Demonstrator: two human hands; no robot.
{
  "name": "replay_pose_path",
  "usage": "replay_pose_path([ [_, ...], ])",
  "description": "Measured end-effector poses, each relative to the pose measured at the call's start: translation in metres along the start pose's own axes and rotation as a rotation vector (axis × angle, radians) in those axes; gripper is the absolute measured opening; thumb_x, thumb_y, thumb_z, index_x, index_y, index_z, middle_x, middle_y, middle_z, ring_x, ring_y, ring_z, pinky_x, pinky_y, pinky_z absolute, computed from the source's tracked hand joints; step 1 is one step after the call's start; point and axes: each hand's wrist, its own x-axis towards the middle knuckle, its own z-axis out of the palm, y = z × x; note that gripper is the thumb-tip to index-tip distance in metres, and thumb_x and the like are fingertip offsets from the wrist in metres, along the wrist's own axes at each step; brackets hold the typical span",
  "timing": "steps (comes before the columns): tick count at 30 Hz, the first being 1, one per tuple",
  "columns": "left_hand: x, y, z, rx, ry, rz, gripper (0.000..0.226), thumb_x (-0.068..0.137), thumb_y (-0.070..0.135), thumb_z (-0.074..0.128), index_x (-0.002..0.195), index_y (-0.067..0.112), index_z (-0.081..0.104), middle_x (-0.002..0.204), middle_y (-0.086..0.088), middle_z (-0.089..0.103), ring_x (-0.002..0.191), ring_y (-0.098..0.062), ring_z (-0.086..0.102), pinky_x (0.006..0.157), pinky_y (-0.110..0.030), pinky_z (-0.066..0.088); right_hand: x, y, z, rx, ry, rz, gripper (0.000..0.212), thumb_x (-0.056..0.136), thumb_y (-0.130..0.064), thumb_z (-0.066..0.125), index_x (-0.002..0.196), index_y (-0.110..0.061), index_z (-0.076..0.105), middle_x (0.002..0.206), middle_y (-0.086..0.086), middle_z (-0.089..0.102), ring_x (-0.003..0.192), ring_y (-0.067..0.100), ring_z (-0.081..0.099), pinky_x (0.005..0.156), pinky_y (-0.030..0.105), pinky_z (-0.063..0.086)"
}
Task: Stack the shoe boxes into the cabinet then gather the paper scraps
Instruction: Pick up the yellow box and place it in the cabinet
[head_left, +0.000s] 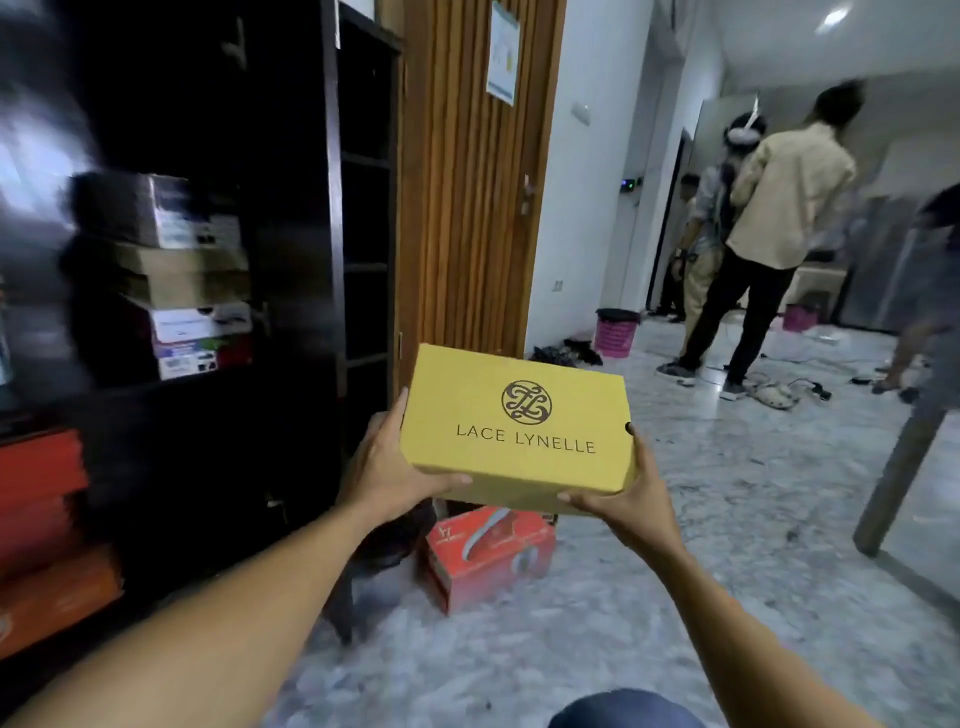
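Held box: yellow, with dark brown print on the lid.
Floor box: red, with a white curved stripe.
Shelf boxes: grey, tan and white, one green and red; blurred.
Low boxes: red and orange.
Cabinet: near-black brown.
Door: brown wood, vertical ribs.
Notice: pale, teal lower edge.
Floor: grey-and-white marbling.
Bin: pink, black rim.
Shirt: cream.
Trousers: black.
Wall: white.
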Motion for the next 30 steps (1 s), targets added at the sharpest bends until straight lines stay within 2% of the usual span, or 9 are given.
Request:
replay_pose_path([
  [2,-0.004,0.027,-0.034,0.039,0.041,0.065,0.141,0.032,0.077,0.085,0.152,0.046,0.018,0.133,0.005,0.047,0.124,-0.015,0.048,0.102,-0.041,0.046,-0.005,-0.037,0.000,0.024,0.020,-0.054,0.125,0.044,-0.029,0.100,0.148,-0.026,0.032,0.119,-0.026,0.051,0.120,0.011,0.051,0.098,0.031,0.050],
  [3,-0.007,0.039,-0.051,0.053,0.063,0.089,0.141,0.033,0.075,0.086,0.153,0.046,0.017,0.136,0.005,0.046,0.125,-0.015,0.047,0.102,-0.040,0.045,-0.008,-0.056,0.000,0.037,0.019,-0.088,0.126,0.042,-0.033,0.100,0.148,-0.027,0.032,0.119,-0.028,0.051,0.121,0.011,0.050,0.101,0.034,0.047],
  [8,-0.034,0.086,-0.130,0.150,0.207,0.148,0.143,0.040,0.067,0.090,0.157,0.037,0.012,0.145,0.006,0.039,0.131,-0.013,0.040,0.099,-0.030,0.036,-0.022,-0.132,0.015,0.125,0.037,-0.226,0.129,0.043,-0.031,0.099,0.152,-0.022,0.030,0.134,-0.013,0.048,0.125,0.005,0.044,0.103,0.023,0.036],
  [12,-0.060,0.108,-0.194,0.242,0.331,0.124,0.143,0.037,0.069,0.088,0.155,0.042,0.011,0.147,0.008,0.038,0.132,-0.015,0.040,0.106,-0.040,0.041,-0.027,-0.178,0.038,0.156,-0.006,-0.293,0.136,0.037,-0.048,0.097,0.152,-0.026,0.029,0.145,-0.009,0.047,0.133,0.009,0.042,0.114,0.037,0.037],
  [15,-0.077,0.119,-0.235,0.308,0.405,0.118,0.142,0.034,0.074,0.086,0.153,0.045,0.013,0.143,0.009,0.042,0.128,-0.013,0.045,0.104,-0.038,0.043,-0.028,-0.211,0.060,0.172,-0.053,-0.340,0.140,0.036,-0.054,0.096,0.154,-0.028,0.024,0.153,-0.007,0.041,0.140,0.011,0.036,0.118,0.045,0.032],
  [19,-0.092,0.120,-0.287,0.364,0.477,0.105,0.141,0.040,0.069,0.089,0.154,0.042,0.013,0.137,0.010,0.043,0.120,-0.007,0.042,0.099,-0.032,0.041,-0.022,-0.249,0.099,0.256,-0.143,-0.376,0.141,0.039,-0.046,0.097,0.156,-0.024,0.020,0.155,-0.006,0.037,0.138,0.007,0.032,0.118,0.036,0.025],
  [22,-0.096,0.110,-0.325,0.396,0.528,0.075,0.140,0.041,0.068,0.089,0.155,0.041,0.011,0.142,0.011,0.040,0.121,-0.004,0.038,0.098,-0.032,0.040,-0.015,-0.271,0.138,0.315,-0.227,-0.366,0.139,0.039,-0.044,0.098,0.153,-0.025,0.020,0.143,-0.011,0.045,0.131,0.007,0.040,0.113,0.033,0.032],
  [25,-0.098,0.094,-0.359,0.433,0.568,0.016,0.138,0.042,0.070,0.087,0.154,0.044,0.011,0.143,0.012,0.040,0.119,-0.003,0.038,0.095,-0.032,0.041,-0.007,-0.289,0.183,0.349,-0.316,-0.357,0.121,0.043,-0.037,0.099,0.141,-0.028,0.029,0.124,-0.017,0.053,0.120,0.011,0.051,0.106,0.037,0.046],
  [30,-0.097,0.053,-0.408,0.438,0.664,-0.056,0.132,0.036,0.080,0.079,0.151,0.047,0.021,0.137,0.014,0.052,0.121,-0.010,0.049,0.097,-0.036,0.047,0.002,-0.314,0.264,0.399,-0.391,-0.405,0.117,0.050,-0.034,0.096,0.145,-0.022,0.030,0.127,-0.012,0.050,0.122,0.009,0.046,0.100,0.025,0.041],
])
